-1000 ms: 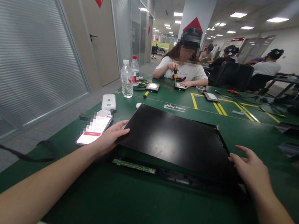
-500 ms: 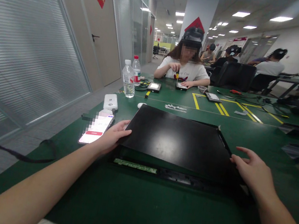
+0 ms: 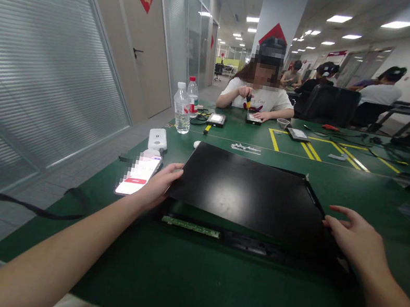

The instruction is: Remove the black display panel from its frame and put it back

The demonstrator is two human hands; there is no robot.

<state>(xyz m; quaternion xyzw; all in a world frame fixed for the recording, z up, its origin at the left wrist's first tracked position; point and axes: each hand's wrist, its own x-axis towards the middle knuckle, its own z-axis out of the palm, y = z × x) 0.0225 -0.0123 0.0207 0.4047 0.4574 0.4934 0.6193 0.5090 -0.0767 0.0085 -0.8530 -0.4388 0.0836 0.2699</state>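
Observation:
A large flat black panel (image 3: 249,193) lies on the green table (image 3: 182,282), its near edge raised over a black frame with a green circuit strip (image 3: 191,227). My left hand (image 3: 157,187) grips the panel's left edge, fingers curled around it. My right hand (image 3: 358,243) holds the panel's right edge, fingers partly spread over the corner.
A lit phone (image 3: 139,174) and a white box (image 3: 158,139) lie left of the panel. Two water bottles (image 3: 182,109) stand further back. A person in a white shirt (image 3: 257,96) works on small devices across the table. A black strap (image 3: 21,203) hangs at the left.
The view has shifted slightly to the left, so everything sits a little further right. Both hands keep their hold on the panel's edges.

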